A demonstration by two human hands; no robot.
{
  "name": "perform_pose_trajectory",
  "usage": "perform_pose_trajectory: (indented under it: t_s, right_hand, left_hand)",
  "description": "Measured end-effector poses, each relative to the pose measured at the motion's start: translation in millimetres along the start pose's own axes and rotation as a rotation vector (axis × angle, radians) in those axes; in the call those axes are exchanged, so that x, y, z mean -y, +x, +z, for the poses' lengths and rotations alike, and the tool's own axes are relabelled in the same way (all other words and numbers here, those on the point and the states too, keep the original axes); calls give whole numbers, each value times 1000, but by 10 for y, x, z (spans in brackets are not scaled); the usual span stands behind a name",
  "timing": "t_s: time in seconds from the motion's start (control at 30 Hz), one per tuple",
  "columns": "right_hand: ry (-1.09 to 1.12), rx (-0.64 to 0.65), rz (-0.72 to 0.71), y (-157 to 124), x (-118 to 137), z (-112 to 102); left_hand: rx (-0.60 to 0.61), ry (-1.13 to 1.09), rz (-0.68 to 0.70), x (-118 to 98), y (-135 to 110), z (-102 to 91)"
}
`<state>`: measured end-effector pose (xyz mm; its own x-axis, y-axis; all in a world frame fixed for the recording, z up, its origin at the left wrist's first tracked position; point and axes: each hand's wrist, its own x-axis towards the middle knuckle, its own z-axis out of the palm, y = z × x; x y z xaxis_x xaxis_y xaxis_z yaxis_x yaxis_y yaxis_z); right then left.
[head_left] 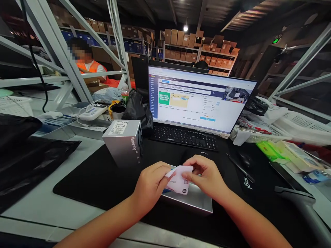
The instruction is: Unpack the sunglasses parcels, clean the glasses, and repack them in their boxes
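Between my two hands is a white printed paper leaflet (178, 181), with a black round mark at its lower corner. My left hand (152, 182) pinches its left edge; my right hand (203, 175) grips its right side with thumb and fingers. Right below the leaflet lies an open silver box (199, 199), its contents mostly hidden by the paper and my hands. A taller silver-grey box (124, 143) with a label on top and "Wakening" on its side stands to the left on the black desk mat (90, 179).
A lit monitor (199, 100) and black keyboard (183, 136) stand behind my hands. At right are a mouse (244, 159), a pen-like tool (240, 167) and a handheld scanner (297, 196). Black plastic bags (138, 112) sit beside the monitor. A person in an orange vest (90, 67) sits far left.
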<state>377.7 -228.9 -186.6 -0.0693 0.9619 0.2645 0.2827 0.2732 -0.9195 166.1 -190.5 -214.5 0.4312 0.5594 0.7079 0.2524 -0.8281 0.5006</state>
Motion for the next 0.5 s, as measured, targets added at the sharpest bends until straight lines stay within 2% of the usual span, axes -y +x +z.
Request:
perform_pose_trajectory:
  t_s: [0.13,0.3,0.37,0.5]
  right_hand:
    - [152,-22,159,21,-10,-29]
    - [353,142,317,68,19,-147]
    - [306,100,255,72,18,-163]
    - [-48,-217,-143,31,21,-141]
  left_hand:
    - [59,-226,-144,-58,88,-17]
    - [93,-187,-104,-30,99,-38]
    - [110,-169,-102,-20,73,-28]
    - [128,-159,-212,10,48,10]
